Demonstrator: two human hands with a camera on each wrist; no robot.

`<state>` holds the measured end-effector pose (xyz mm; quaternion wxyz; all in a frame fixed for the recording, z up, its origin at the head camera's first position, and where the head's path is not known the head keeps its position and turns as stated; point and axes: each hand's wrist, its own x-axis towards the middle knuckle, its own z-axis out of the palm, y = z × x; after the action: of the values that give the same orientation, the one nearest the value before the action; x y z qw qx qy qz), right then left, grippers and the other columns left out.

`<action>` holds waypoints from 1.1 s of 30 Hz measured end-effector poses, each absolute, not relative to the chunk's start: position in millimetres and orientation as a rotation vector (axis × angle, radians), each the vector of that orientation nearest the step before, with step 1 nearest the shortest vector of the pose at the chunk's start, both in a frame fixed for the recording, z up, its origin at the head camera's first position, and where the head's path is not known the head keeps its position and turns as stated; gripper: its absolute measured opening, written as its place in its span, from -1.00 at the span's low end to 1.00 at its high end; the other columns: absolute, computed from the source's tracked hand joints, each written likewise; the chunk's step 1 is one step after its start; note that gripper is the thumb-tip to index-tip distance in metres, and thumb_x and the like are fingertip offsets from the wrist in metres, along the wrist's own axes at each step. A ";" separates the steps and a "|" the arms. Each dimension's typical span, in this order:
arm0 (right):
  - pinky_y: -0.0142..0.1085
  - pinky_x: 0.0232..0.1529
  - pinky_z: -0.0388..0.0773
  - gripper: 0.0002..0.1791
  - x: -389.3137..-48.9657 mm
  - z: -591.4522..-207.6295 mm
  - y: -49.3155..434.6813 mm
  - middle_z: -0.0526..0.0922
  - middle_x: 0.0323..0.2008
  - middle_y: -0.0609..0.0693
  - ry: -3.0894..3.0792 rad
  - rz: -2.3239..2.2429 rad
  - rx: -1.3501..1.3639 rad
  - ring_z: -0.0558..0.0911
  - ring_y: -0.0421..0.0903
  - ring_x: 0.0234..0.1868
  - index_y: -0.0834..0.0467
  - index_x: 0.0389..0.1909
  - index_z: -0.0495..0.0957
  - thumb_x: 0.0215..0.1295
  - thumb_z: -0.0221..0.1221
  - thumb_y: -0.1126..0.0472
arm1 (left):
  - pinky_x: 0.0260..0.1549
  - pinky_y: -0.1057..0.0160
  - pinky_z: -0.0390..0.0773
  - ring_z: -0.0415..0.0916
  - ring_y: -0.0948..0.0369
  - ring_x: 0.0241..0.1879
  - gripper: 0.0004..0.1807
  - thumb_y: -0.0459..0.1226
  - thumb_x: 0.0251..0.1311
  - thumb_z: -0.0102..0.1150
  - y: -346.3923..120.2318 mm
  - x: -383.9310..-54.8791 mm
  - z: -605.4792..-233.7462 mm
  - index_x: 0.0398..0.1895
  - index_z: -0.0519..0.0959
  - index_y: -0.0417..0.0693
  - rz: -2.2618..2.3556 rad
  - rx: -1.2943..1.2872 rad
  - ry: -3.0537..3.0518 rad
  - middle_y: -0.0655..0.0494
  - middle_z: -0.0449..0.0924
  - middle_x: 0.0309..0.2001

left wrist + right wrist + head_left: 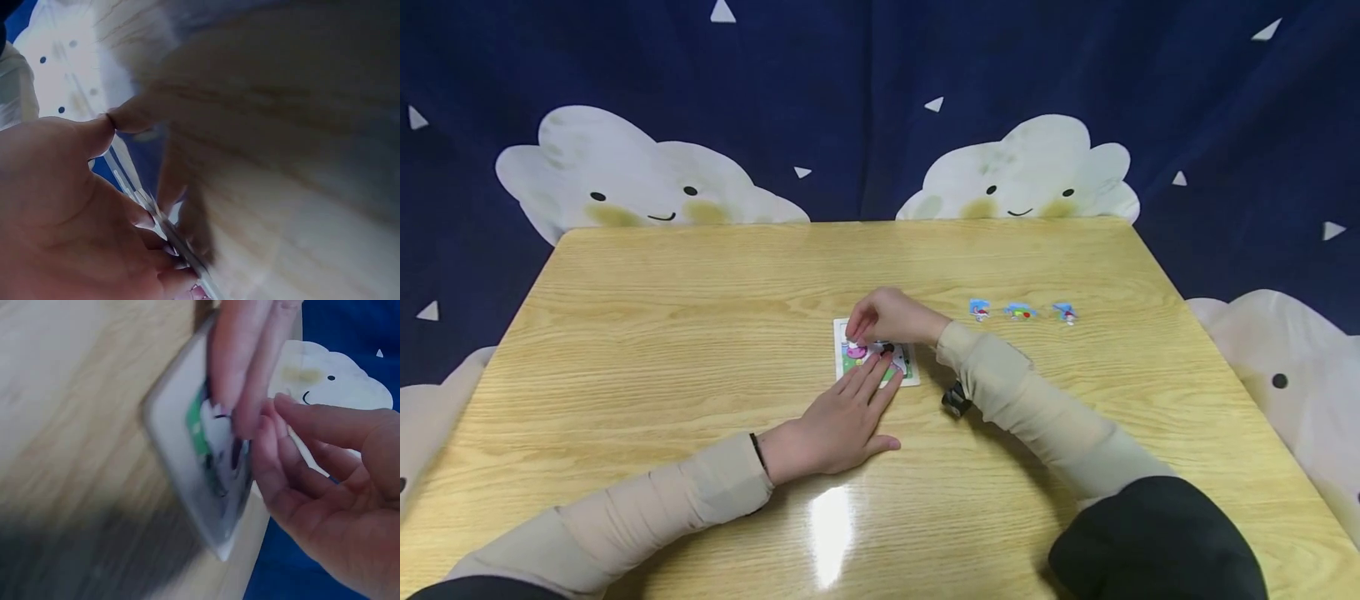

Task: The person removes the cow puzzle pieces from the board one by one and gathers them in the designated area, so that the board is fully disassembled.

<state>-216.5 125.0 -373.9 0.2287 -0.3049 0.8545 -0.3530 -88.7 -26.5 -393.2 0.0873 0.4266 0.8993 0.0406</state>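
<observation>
As I look remotely onto a wooden table (662, 333), the left hand (846, 425) rests straight fingers on a white-bordered picture board (913, 373) mid-table; the right hand (891, 317) arches over it, fingertips drawn together, whether gripping anything I cannot tell. Three small coloured pieces (1020, 312) lie in a row rightward.
</observation>
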 end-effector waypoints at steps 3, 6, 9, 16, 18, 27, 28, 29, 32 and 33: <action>-0.38 -0.25 0.58 -0.84 -216.8 -371.0 120.3 0.72 -0.37 0.05 2.365 -0.925 -0.818 0.67 -0.16 -0.33 0.32 -0.28 0.68 0.16 0.21 0.54 | 0.42 -0.01 -0.06 -0.27 -0.17 0.50 -0.11 0.14 0.44 -0.14 -27.0 -89.0 -394.3 0.52 -0.05 -0.34 0.138 1.263 2.676 -0.36 -0.20 0.51; -0.38 -0.27 0.58 -0.87 -218.0 -370.6 118.4 0.71 -0.40 0.03 2.366 -0.905 -0.791 0.66 -0.17 -0.36 0.31 -0.30 0.68 0.18 0.22 0.53 | 0.42 -0.01 -0.06 -0.25 -0.16 0.50 -0.11 0.13 0.44 -0.12 -27.2 -89.2 -395.8 0.52 -0.04 -0.35 0.149 1.268 2.684 -0.37 -0.19 0.51; -0.39 -0.29 0.57 -0.88 -218.8 -370.8 118.0 0.70 -0.42 0.01 2.362 -0.903 -0.766 0.66 -0.17 -0.37 0.29 -0.31 0.68 0.18 0.24 0.51 | 0.42 -0.01 -0.06 -0.25 -0.16 0.50 -0.11 0.14 0.43 -0.12 -26.8 -89.4 -396.4 0.52 -0.04 -0.35 0.146 1.273 2.684 -0.36 -0.18 0.51; -0.36 -0.28 0.61 -0.86 -215.2 -364.9 117.7 0.71 -0.43 0.04 2.308 -0.998 -0.710 0.68 -0.15 -0.38 0.31 -0.32 0.67 0.14 0.24 0.54 | 0.43 0.00 -0.09 -0.28 -0.16 0.51 -0.10 0.16 0.43 -0.14 -26.5 -89.9 -395.5 0.53 -0.06 -0.33 0.126 1.251 2.675 -0.35 -0.20 0.51; -0.35 -0.28 0.62 -0.87 -214.3 -363.4 117.2 0.71 -0.43 0.06 2.297 -1.019 -0.714 0.69 -0.14 -0.38 0.33 -0.32 0.67 0.14 0.25 0.55 | 0.43 0.00 -0.09 -0.27 -0.15 0.51 -0.10 0.16 0.43 -0.14 -26.8 -90.2 -395.7 0.53 -0.06 -0.33 0.128 1.245 2.675 -0.34 -0.20 0.51; -0.32 -0.29 0.63 -0.82 -212.3 -367.1 118.5 0.71 -0.44 0.04 2.293 -1.043 -0.758 0.69 -0.14 -0.40 0.32 -0.32 0.66 0.10 0.24 0.59 | 0.43 0.00 -0.10 -0.29 -0.15 0.51 -0.11 0.15 0.44 -0.14 -27.0 -90.1 -393.9 0.53 -0.07 -0.32 0.150 1.225 2.656 -0.34 -0.23 0.52; -0.32 -0.30 0.63 -0.82 -211.8 -367.4 118.9 0.71 -0.44 0.03 2.290 -1.046 -0.772 0.69 -0.14 -0.40 0.32 -0.32 0.66 0.10 0.24 0.59 | 0.43 0.00 -0.10 -0.30 -0.14 0.51 -0.11 0.15 0.44 -0.14 -26.8 -90.3 -394.0 0.53 -0.07 -0.32 0.149 1.220 2.653 -0.33 -0.23 0.52; -0.33 -0.30 0.63 -0.82 -211.6 -367.9 119.1 0.71 -0.44 0.03 2.287 -1.050 -0.782 0.69 -0.14 -0.40 0.32 -0.32 0.66 0.10 0.24 0.59 | 0.43 0.00 -0.11 -0.31 -0.14 0.51 -0.11 0.15 0.44 -0.15 -26.6 -90.3 -393.9 0.53 -0.08 -0.31 0.148 1.213 2.649 -0.33 -0.24 0.52; -0.36 -0.32 0.61 -0.84 -210.9 -368.6 119.2 0.70 -0.46 0.02 2.307 -1.042 -0.812 0.67 -0.15 -0.42 0.31 -0.33 0.67 0.11 0.25 0.58 | 0.43 0.01 -0.13 -0.32 -0.13 0.51 -0.11 0.16 0.44 -0.16 -26.3 -90.4 -393.2 0.54 -0.09 -0.30 0.140 1.200 2.643 -0.32 -0.26 0.53; -0.37 -0.33 0.60 -0.85 -210.6 -368.9 119.1 0.70 -0.46 0.03 2.316 -1.038 -0.829 0.67 -0.15 -0.42 0.31 -0.33 0.66 0.12 0.25 0.57 | 0.43 0.01 -0.13 -0.33 -0.12 0.51 -0.11 0.16 0.44 -0.16 -26.3 -90.4 -393.1 0.54 -0.09 -0.30 0.140 1.196 2.640 -0.31 -0.27 0.53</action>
<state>-210.6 119.1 -368.9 0.2335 -0.3019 0.8434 -0.3781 -90.4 -26.3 -393.1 0.1196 0.4092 0.9033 0.0478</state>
